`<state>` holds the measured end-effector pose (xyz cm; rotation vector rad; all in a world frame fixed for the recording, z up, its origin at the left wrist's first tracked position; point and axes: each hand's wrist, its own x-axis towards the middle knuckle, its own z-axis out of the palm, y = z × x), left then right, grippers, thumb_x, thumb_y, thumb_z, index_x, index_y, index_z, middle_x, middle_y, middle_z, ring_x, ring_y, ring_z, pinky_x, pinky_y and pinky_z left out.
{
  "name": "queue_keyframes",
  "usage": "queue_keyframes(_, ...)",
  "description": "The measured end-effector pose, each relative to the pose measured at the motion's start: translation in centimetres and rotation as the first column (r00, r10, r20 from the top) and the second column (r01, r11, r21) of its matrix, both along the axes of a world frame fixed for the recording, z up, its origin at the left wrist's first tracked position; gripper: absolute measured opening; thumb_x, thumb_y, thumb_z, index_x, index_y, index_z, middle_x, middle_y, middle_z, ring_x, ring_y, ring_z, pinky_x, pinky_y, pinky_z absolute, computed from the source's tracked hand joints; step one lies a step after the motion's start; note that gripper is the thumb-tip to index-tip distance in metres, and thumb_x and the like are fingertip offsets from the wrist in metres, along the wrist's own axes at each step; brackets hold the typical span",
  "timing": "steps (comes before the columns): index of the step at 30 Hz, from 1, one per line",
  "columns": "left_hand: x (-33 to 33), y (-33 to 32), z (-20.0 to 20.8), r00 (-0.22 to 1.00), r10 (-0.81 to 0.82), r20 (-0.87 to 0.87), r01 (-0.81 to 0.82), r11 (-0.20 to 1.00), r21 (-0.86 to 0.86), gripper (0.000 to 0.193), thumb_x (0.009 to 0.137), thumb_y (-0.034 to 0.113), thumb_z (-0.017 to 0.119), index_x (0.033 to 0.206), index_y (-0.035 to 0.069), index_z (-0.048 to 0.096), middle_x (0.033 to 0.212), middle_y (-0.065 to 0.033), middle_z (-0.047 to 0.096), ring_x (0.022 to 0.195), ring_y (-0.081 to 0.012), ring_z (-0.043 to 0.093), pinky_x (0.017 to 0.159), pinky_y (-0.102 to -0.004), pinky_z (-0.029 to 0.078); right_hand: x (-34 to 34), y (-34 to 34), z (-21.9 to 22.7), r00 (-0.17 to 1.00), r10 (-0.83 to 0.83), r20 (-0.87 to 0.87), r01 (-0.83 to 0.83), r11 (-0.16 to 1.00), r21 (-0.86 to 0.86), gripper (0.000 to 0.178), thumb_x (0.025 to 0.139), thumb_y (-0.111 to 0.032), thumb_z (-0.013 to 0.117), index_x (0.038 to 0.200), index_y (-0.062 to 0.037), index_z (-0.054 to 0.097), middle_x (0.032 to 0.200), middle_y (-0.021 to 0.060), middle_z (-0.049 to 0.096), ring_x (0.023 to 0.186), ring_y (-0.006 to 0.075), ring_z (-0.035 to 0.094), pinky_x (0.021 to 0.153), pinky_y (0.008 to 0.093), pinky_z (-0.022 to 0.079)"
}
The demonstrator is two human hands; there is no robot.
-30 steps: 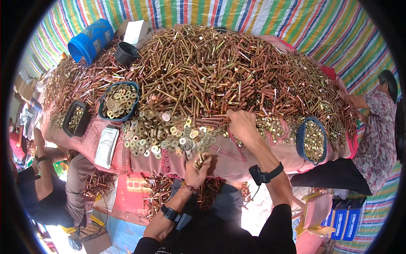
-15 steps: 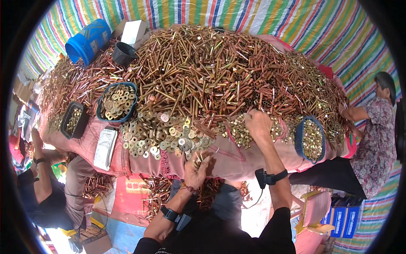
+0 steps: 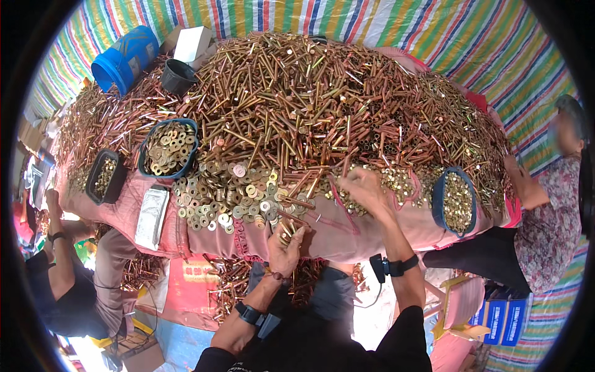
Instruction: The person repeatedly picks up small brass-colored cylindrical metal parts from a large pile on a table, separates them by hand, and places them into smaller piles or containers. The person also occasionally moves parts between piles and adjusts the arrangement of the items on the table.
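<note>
My left hand is closed around several short metal bolts, their ends poking out above the fingers, at the front edge of the heap. Just beyond it spread loose flat washers, with a few bolts lying across them. Over small brassy nuts, my right hand has its fingers drawn together, pointing left. A reddish metal rod rises at its fingertips; whether it is pinched I cannot tell. Behind both hands lies a large pile of copper-coloured bolts and sleeves.
Blue tubs hold washers and nuts; a dark tray holds more nuts. A silvery block lies at the front edge. A blue bucket and black pot stand behind. Other people work at right and left.
My right hand has moved left and slightly nearer, and its fingers now point left. My left hand has hardly moved. The person at right has shifted a little.
</note>
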<state>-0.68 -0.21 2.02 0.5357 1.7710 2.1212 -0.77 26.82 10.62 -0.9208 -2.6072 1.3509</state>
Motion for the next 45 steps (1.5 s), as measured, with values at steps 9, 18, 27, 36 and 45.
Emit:
queue_keyframes(9,0.7,0.3,0.3,0.974,0.128,-0.185,-0.14,0.988,-0.057,0.015,0.109,0.014,0.063,0.113,-0.001,0.066,0.112,-0.0082,0.074,0.105,-0.0148,0.066,0.098,-0.0314,0.053,3.6,-6.7,-1.5,0.945,0.309,-0.107,-0.327,0.885,-0.332,0.024,0.095,-0.021,0.078,0.1,0.001,0.069,0.08,0.0029,0.067,0.065,0.0096,0.063,0.056,0.0265,0.051)
queue_keyframes(18,0.3,0.8,-0.5,0.889,0.269,-0.371,-0.332,0.936,-0.119,0.017,0.106,0.02,0.068,0.101,0.004,0.068,0.093,-0.0062,0.07,0.091,-0.019,0.064,0.103,-0.0373,0.045,-0.9,-6.6,-3.0,0.917,0.059,-0.395,-0.277,0.807,-0.522,0.026,0.104,-0.021,0.071,0.109,0.0023,0.062,0.105,0.0149,0.075,0.093,0.0199,0.076,0.075,0.0336,0.064)
queue_keyframes(27,1.0,0.9,-1.2,0.96,0.275,-0.051,-0.273,0.961,0.04,0.015,0.107,0.016,0.066,0.109,0.001,0.064,0.099,-0.0057,0.068,0.093,-0.0135,0.06,0.085,-0.0299,0.05,0.6,-8.1,-3.4,0.88,0.456,-0.131,-0.452,0.72,-0.527,0.026,0.102,-0.02,0.074,0.111,0.0026,0.065,0.104,0.0088,0.073,0.092,0.0156,0.074,0.077,0.0294,0.062)
queue_keyframes(36,1.1,1.2,-0.5,0.949,0.303,-0.087,-0.3,0.953,0.041,0.026,0.107,0.016,0.064,0.125,-0.003,0.062,0.117,-0.0106,0.065,0.107,-0.0185,0.062,0.095,-0.0325,0.051,-2.3,-7.1,-3.2,0.844,0.007,-0.536,-0.33,0.795,-0.509,0.027,0.104,-0.018,0.069,0.119,0.0039,0.065,0.124,0.0162,0.072,0.114,0.0225,0.072,0.107,0.0385,0.055)
queue_keyframes(45,0.9,1.1,-0.7,0.883,0.295,-0.365,-0.333,0.942,-0.044,0.041,0.107,0.007,0.059,0.145,-0.007,0.051,0.141,-0.0157,0.055,0.121,-0.0217,0.06,0.1,-0.0328,0.051,-1.1,-8.5,-4.0,0.874,0.403,-0.27,-0.485,0.706,-0.517,0.028,0.103,-0.019,0.073,0.119,0.0034,0.065,0.117,0.0123,0.074,0.107,0.019,0.072,0.094,0.0337,0.058)
